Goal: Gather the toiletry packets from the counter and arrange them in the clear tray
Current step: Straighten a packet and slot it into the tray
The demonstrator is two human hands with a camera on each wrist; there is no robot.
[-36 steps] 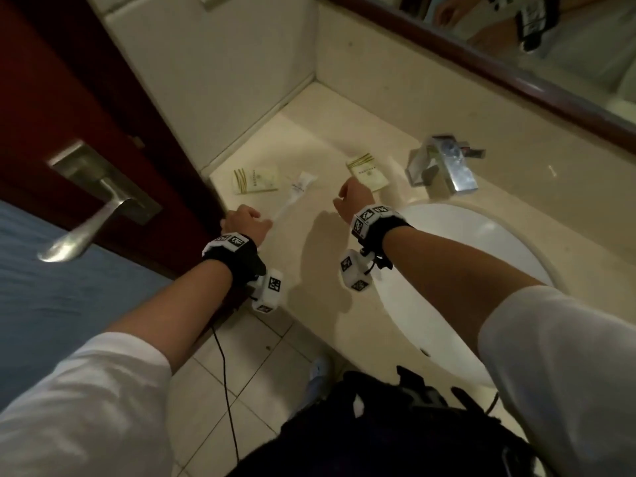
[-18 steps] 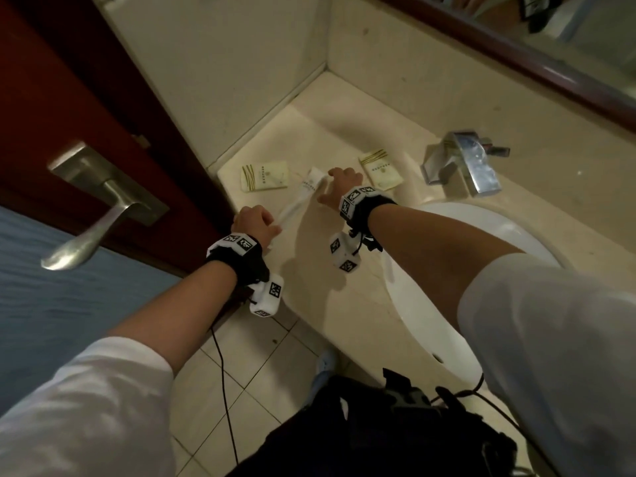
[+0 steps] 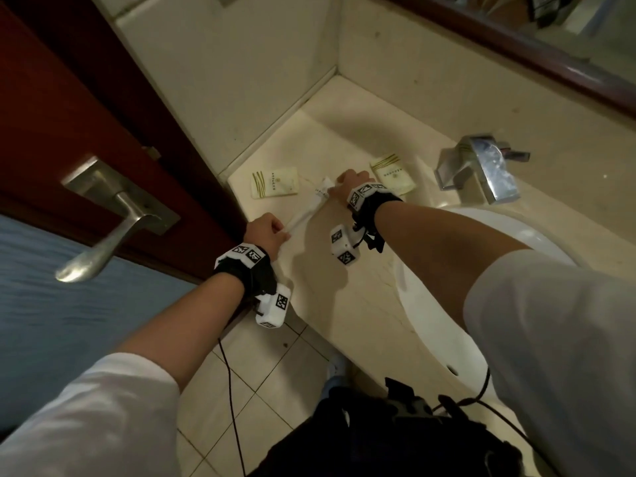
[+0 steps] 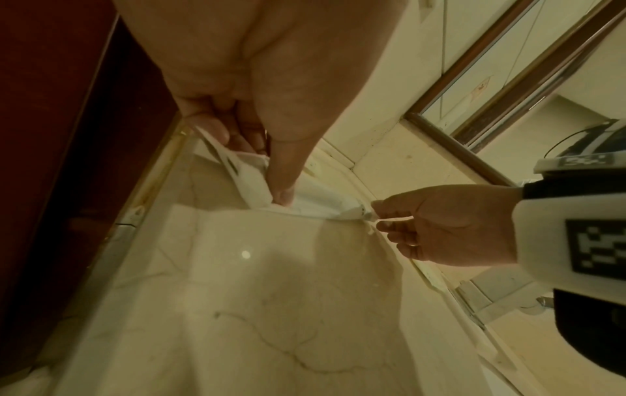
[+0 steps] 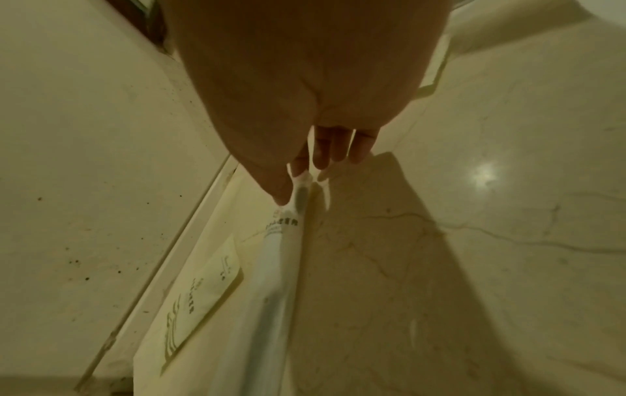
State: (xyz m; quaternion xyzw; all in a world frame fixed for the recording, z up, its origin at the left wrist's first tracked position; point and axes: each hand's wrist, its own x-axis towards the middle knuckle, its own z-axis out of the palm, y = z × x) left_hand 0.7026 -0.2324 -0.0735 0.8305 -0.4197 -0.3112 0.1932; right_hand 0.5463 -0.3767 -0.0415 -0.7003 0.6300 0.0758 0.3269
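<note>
Head view. We see the long white packet [image 3: 307, 210] stretched between both hands above the counter [image 3: 347, 294]. The left hand [image 3: 267, 231] is curled around its near end; the right hand [image 3: 348, 184] pinches the far end. Two flat cream packets lie on the counter: one [image 3: 274, 183] to the left of the long packet, one [image 3: 392, 173] just beyond the right wrist, near the faucet [image 3: 481, 170]. We find no clear tray in this view, so its place is unknown to us.

Left wrist view. The left hand's thumb [image 4: 284, 171] and fingers press crumpled film at the packet's end [image 4: 250, 176]; the right hand [image 4: 450, 225] holds the opposite tip between thumb and forefinger, its other fingers loosely curled. We judge the packet light, thin and soft: the film creases and bends freely. It may slip from a tip pinch, so a hold nearer the middle, over the stiffer contents, seems safer.

Right wrist view. The right hand's fingertips [image 5: 298, 171] nip the sealed end of the packet [image 5: 274, 281], which runs down away from them. The printing is too blurred to read. One cream packet [image 5: 203, 297] lies flat beside it; its lower corner is cut off, and whether the two touch we cannot tell.
</note>
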